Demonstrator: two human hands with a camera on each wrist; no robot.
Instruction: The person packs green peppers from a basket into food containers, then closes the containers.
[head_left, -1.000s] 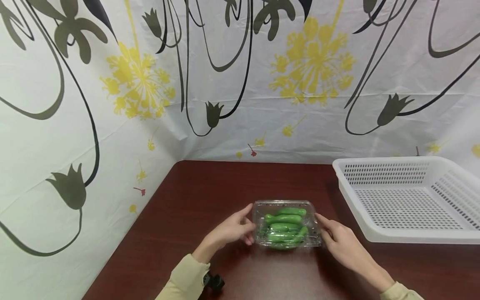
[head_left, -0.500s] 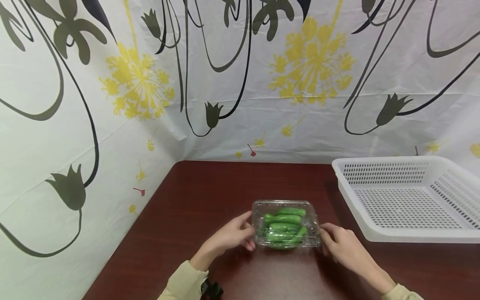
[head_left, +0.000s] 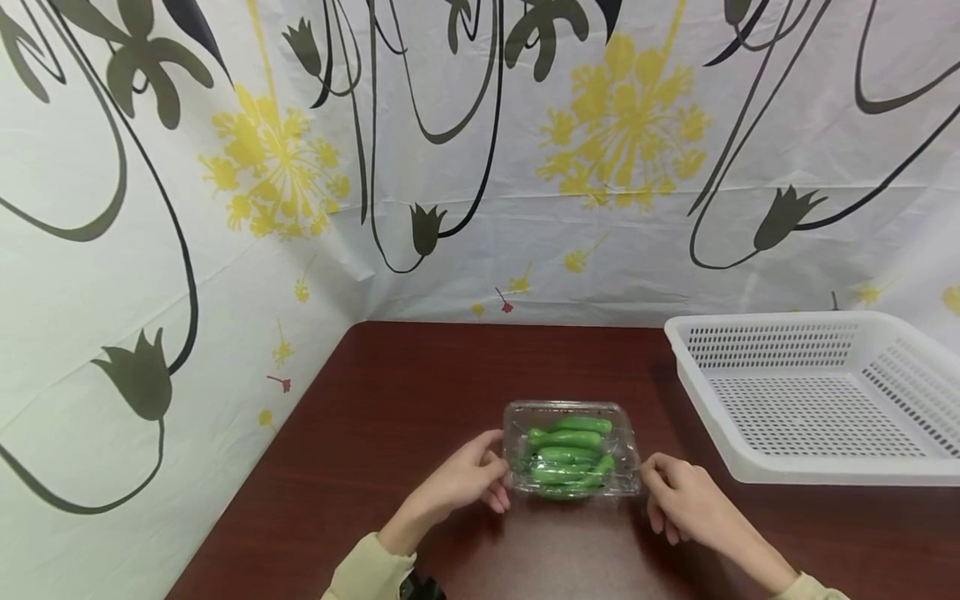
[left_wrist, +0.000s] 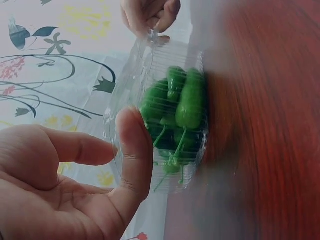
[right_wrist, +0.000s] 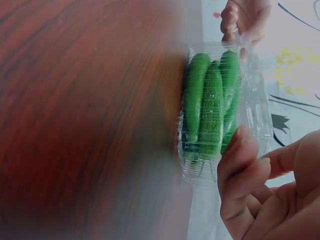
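A clear plastic clamshell box (head_left: 525,417) sits on the dark red table, several green peppers (head_left: 566,454) showing through its lid. At the box's left edge, my left hand (head_left: 457,477) pinches the rim between thumb and a finger, as the left wrist view shows. The opposite edge is pinched by my right hand (head_left: 686,497), its other fingers curled below. In the right wrist view the peppers (right_wrist: 212,100) lie lengthwise in the ribbed base, with the lid's rim (right_wrist: 262,125) on the side of my fingertips. Stems (left_wrist: 172,162) show near my left hand.
A white perforated plastic basket (head_left: 832,467) stands on the table (head_left: 420,367) to the right of the box. Behind and on the left hangs a white flower-patterned cloth (head_left: 450,167). A black wrist device (head_left: 420,587) is at my left cuff.
My right hand has slid a little toward me along the box's right edge, its fingers curling more. My left hand has shifted slightly nearer too. The box has hardly moved.
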